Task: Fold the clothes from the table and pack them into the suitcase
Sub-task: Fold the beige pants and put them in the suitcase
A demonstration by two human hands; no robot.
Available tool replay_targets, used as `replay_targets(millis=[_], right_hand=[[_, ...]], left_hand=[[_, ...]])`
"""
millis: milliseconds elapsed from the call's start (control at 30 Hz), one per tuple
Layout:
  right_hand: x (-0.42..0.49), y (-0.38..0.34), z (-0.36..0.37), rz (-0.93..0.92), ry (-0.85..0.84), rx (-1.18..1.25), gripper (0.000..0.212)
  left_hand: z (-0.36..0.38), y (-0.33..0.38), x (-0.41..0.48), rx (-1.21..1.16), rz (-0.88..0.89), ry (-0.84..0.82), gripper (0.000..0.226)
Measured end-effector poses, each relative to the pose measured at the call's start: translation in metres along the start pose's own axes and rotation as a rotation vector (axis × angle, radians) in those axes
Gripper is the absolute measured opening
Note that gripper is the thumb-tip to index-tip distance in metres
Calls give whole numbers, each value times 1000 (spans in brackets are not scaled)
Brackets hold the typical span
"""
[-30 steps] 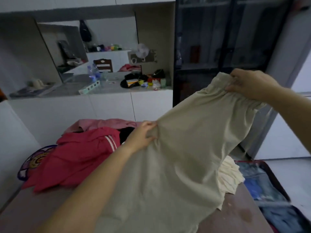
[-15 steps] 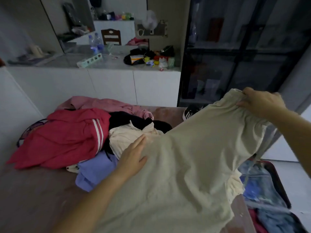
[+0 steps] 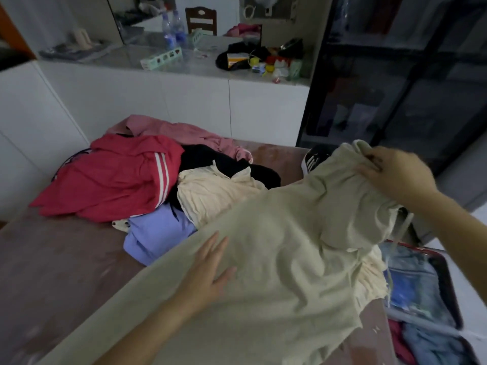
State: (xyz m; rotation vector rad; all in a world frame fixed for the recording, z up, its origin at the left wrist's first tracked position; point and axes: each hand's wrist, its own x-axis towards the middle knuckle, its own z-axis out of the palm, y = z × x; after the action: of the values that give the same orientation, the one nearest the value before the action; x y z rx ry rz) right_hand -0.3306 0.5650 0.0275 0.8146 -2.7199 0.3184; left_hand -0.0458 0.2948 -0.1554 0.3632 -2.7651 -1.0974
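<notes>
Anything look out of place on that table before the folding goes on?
A black shoe with white stripes shows at the table's far edge, behind the beige garment: footwear, not something to fold. Nothing else stands out.

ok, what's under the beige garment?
Cream ruffled fabric pokes out at its right edge; the lilac garment runs under its left edge. Anything else beneath the beige garment is covered.
</notes>
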Motion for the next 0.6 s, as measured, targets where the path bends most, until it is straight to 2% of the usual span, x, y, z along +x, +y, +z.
replay_targets(millis=[33, 133, 200, 267, 333, 367, 433, 467, 533, 600], right_hand=[[-9, -13, -4, -40, 11, 4, 37], [-53, -61, 5, -185, 40, -24, 46], [-89, -94, 22, -296, 17, 56, 49], [-121, -117, 39, -403, -242, 188, 53], [-150, -120, 52, -352, -566, 278, 61], [-162, -114, 60, -289, -605, 302, 61], [-181, -98, 76, -54, -493, 408, 57], [-188, -90, 83, 103, -404, 457, 50], [-194, -73, 97, 415, -270, 505, 33], [-192, -60, 106, 666, -201, 514, 34]], left_hand=[[6, 30, 16, -251, -76, -32, 76], [6, 97, 70, -939, -489, -133, 57], [-3, 112, 99, -1155, -656, -233, 69], [-6, 111, 114, -1052, -686, -318, 79], [2, 102, 117, -730, -626, -347, 80], [9, 94, 117, -537, -569, -330, 67], [19, 81, 116, -245, -474, -211, 32], [21, 74, 118, -159, -452, -156, 23], [21, 68, 123, -116, -426, -77, 26], [21, 75, 130, -245, -360, -78, 39]])
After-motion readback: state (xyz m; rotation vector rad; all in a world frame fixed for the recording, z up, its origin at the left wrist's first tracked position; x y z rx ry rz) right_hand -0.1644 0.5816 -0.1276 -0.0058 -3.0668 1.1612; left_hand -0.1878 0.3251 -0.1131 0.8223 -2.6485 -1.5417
